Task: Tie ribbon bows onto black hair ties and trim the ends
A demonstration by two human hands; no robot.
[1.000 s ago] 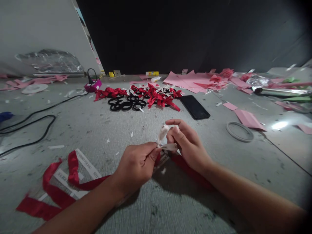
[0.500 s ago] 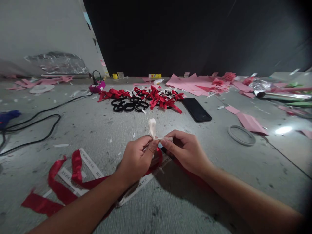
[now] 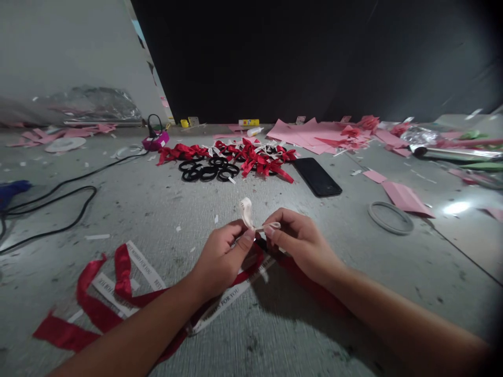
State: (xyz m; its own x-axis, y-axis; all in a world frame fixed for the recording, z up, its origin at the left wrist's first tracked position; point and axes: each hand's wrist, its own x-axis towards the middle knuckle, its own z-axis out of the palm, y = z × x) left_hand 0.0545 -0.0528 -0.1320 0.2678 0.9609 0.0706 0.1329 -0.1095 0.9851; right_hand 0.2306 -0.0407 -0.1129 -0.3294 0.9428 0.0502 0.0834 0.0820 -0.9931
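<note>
Between both hands is a narrow white ribbon with a loop standing up on its left side. My left hand pinches it at the base of that loop, between thumb and fingertips. My right hand grips the part running to the right, which bends into a smaller loop at the fingertips. Under the hands and left forearm lie red satin ribbon strips and white printed ribbon strips reading "Best wishes for you". Something dark shows below the fingertips, partly hidden.
Ahead lie black hair ties, red bows and a black phone. A grey ring and pink paper are on the right. A black cable runs from a purple plug block on the left.
The upright white loop has tipped and sunk slightly. The ribbon's right part, flat with an end showing before, is now folded into a small loop at my right fingertips.
</note>
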